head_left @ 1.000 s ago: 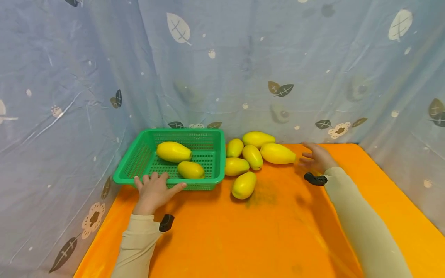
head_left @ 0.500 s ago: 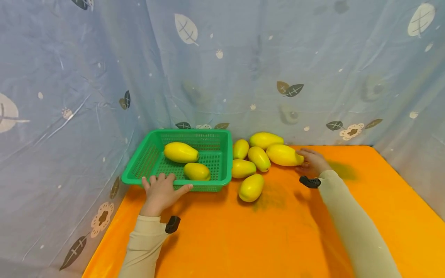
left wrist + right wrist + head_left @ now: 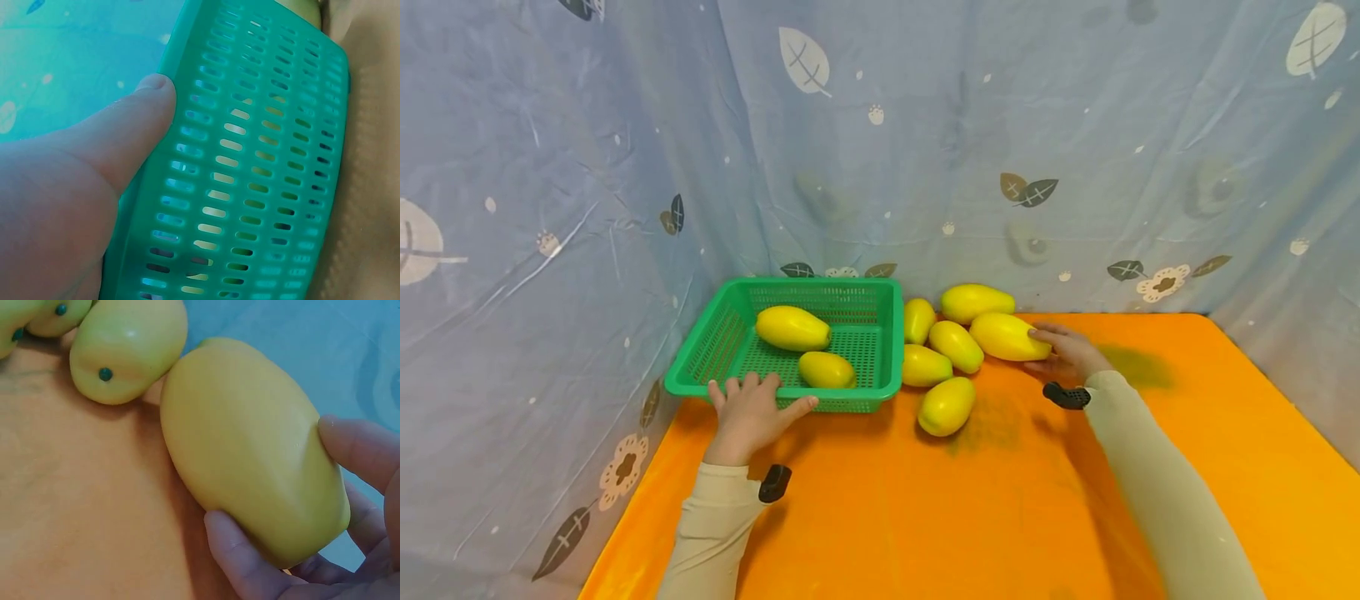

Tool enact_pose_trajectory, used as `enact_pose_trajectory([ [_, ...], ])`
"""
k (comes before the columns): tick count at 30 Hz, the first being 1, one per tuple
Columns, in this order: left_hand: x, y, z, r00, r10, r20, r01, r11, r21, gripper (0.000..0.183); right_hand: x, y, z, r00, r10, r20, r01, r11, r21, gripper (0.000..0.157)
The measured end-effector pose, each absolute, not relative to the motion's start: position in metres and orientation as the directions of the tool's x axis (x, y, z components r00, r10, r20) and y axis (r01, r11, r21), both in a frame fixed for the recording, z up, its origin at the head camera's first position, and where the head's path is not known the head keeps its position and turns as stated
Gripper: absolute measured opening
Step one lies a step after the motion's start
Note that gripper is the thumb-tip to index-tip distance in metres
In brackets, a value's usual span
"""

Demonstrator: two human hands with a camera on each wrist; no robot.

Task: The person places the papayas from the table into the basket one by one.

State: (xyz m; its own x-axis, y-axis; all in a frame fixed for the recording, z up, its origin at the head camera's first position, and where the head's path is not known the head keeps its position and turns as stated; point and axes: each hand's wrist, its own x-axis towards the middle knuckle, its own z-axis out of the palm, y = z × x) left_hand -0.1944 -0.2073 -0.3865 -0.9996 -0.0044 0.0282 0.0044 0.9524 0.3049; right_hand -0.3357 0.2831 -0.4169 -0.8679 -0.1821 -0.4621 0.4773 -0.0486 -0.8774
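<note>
My right hand (image 3: 1071, 352) grips the narrow end of a large yellow papaya (image 3: 1006, 337), thumb on one side and fingers on the other. Up close in the right wrist view, the papaya (image 3: 250, 450) is smooth and long and seems tilted, with a shadow beneath it. My left hand (image 3: 747, 421) holds the near rim of a green plastic basket (image 3: 700, 354), fingers over the edge. Its thumb (image 3: 140, 115) lies against the rim in the left wrist view. Inside the basket are a larger yellow fruit (image 3: 792, 328) and a smaller one (image 3: 827, 370).
Right of the basket, several more yellow fruits cluster: a long one (image 3: 976, 302) at the back, smaller ones such as the middle fruit (image 3: 956, 347), and one nearest me (image 3: 947, 407). All lie on an orange cloth (image 3: 925, 517). A patterned blue curtain (image 3: 910, 167) hangs behind.
My right hand has come in from the right and taken hold of the large papaya, which has shifted slightly left. My left hand stays on the basket rim. The head view has turned a little right.
</note>
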Motion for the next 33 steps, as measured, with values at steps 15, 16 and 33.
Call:
enact_pose_trajectory([
  [15, -0.195, -0.207, -0.385, -1.000, 0.002, 0.012, 0.005, 0.952, 0.306, 0.082, -0.322, 0.310, -0.382, -0.918, -0.218, -0.331, 0.345, -0.030, -0.938, 0.069],
  [16, -0.195, -0.207, -0.385, -1.000, 0.002, 0.009, 0.004, 0.952, 0.308, 0.082, -0.321, 0.308, -0.376, -0.922, -0.223, -0.316, 0.331, -0.033, -0.943, 0.069],
  [33, -0.195, -0.209, -0.387, -1.000, -0.005, 0.011, -0.001, 0.947, 0.322, 0.082, -0.311, 0.169, -0.285, -0.895, -0.413, -0.170, 0.171, 0.035, -0.985, 0.054],
])
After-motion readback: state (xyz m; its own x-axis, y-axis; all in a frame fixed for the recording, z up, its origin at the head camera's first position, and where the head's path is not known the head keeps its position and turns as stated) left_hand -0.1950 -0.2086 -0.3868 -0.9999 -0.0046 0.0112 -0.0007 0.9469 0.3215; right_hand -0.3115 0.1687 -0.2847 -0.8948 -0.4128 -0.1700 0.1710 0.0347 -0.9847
